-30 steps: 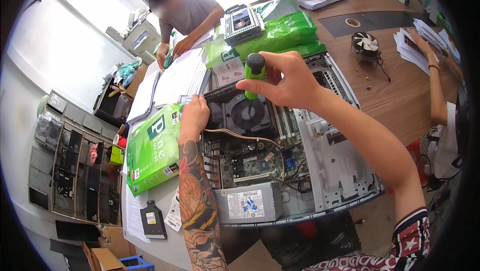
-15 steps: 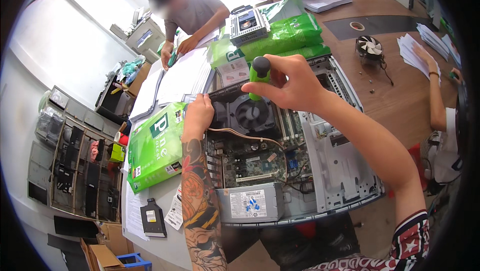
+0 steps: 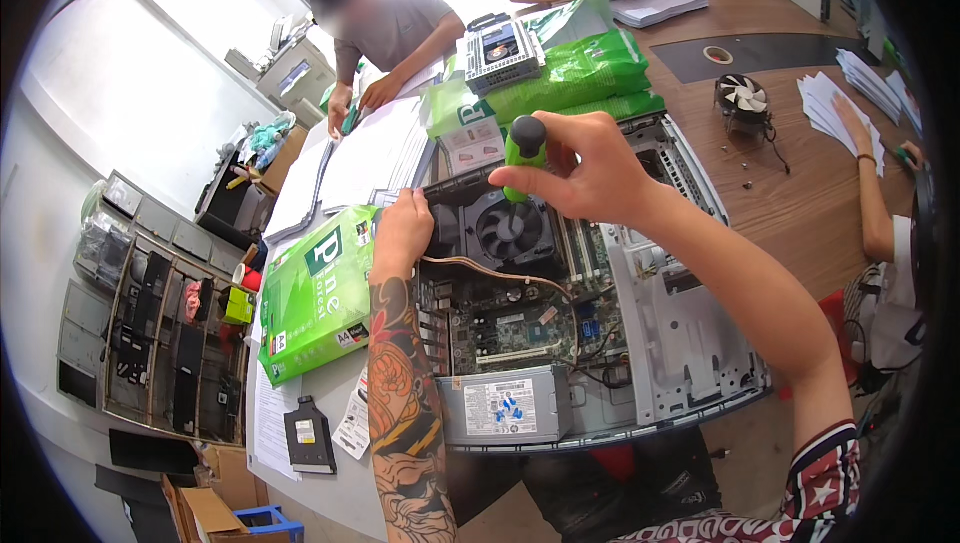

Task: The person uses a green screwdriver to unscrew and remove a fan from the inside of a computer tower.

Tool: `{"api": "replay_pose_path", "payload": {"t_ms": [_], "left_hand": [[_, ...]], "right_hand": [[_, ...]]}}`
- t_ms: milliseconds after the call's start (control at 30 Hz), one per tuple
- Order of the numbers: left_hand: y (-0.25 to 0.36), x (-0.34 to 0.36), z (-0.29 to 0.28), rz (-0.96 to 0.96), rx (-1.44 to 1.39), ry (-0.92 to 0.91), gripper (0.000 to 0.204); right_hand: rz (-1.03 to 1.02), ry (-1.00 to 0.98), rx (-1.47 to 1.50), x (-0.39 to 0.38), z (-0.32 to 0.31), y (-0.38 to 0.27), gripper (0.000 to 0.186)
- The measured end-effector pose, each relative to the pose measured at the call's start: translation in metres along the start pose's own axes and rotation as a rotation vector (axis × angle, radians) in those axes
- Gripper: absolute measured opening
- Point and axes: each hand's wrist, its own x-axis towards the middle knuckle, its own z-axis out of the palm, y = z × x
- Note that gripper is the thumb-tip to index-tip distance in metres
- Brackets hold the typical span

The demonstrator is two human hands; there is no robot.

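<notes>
My right hand (image 3: 590, 168) grips a screwdriver (image 3: 524, 158) with a green handle and black cap. It stands upright over a black cooling fan (image 3: 505, 229) inside an opened desktop computer case (image 3: 690, 363); where its tip sits is hard to make out. My left hand (image 3: 403, 228) holds the case's left edge, fingers curled over it beside the black fan housing. Below the fan lie a green motherboard (image 3: 505, 331) and a beige cable (image 3: 480, 264). A silver power supply (image 3: 507, 407) occupies the near side of the case.
A green paper pack (image 3: 318, 293) and a black drive-like part (image 3: 309, 436) lie left of the case. More green packs (image 3: 570, 73) stand behind, topped by a metal drive cage (image 3: 500, 51). A loose fan cooler (image 3: 742, 103) and small screws sit right. Other people handle papers.
The whole view has shifted slightly, moving the scene a little to the right. Both hands keep their places on the case edge and the screwdriver.
</notes>
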Motion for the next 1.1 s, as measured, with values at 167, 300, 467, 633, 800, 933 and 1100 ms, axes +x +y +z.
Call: {"api": "replay_pose_path", "payload": {"t_ms": [167,300,467,633,800,933,1100], "left_hand": [[0.001,0.0,0.001,-0.005,-0.001,-0.001,0.042],[-0.003,-0.001,0.0,-0.004,0.012,-0.001,0.042],[0.0,0.001,0.003,0.015,0.003,0.013,0.041],[-0.008,0.002,0.005,0.023,0.031,0.043,0.041],[-0.005,0.0,0.002,0.012,-0.025,0.025,0.041],[-0.009,-0.002,0.001,0.037,0.031,0.028,0.042],[-0.001,0.008,0.014,0.062,0.008,0.014,0.041]], "right_hand": [[-0.011,0.001,0.012,0.0,-0.001,0.0,0.035],[0.054,-0.052,-0.037,0.003,-0.005,-0.007,0.04],[-0.044,-0.057,-0.16,0.003,-0.009,-0.006,0.04],[-0.199,-0.097,-0.178,0.001,-0.003,-0.006,0.041],[-0.183,-0.168,-0.158,-0.002,0.0,-0.005,0.042],[-0.14,-0.178,-0.131,-0.001,0.002,-0.013,0.038],[0.351,0.217,0.355,0.007,-0.008,-0.004,0.033]]}}
